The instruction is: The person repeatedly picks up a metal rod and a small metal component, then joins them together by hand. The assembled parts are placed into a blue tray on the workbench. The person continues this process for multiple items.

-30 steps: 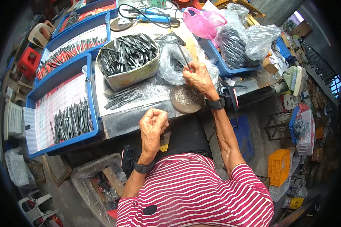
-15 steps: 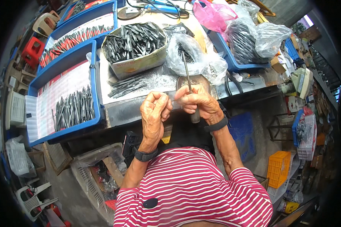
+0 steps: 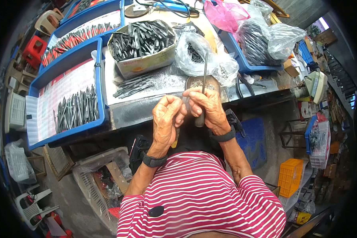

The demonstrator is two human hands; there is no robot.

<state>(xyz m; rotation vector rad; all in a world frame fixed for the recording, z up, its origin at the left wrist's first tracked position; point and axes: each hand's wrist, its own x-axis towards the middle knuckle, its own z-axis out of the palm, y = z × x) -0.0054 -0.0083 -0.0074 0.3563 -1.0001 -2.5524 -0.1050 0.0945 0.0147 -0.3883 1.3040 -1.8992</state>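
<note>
My right hand (image 3: 208, 108) is closed around a screwdriver, its dark handle (image 3: 199, 120) below the fingers and its long thin shaft (image 3: 205, 73) pointing up and away. Close beside it, my left hand (image 3: 166, 117) is pinched shut, with thumb and fingertips pressed together. The fingertips of both hands nearly meet in front of the bench edge; any small piece between them is too small to make out. Just beyond my hands lies a round dish (image 3: 191, 83) with tiny bits on it. Behind that, a clear plastic bag (image 3: 181, 59) holds black parts.
A carton (image 3: 135, 68) heaped with slim black parts stands behind loose black pieces (image 3: 134, 87). Blue trays (image 3: 66, 135) hold rows of parts at left. At right are another blue tray (image 3: 261, 69), a pink bag (image 3: 225, 16) and dark-handled pliers (image 3: 246, 86).
My left hand has moved slightly right, and its fingertips are nearer my right hand. The screwdriver has swung from leaning left to nearly upright, its shaft tip now right of the bagged parts.
</note>
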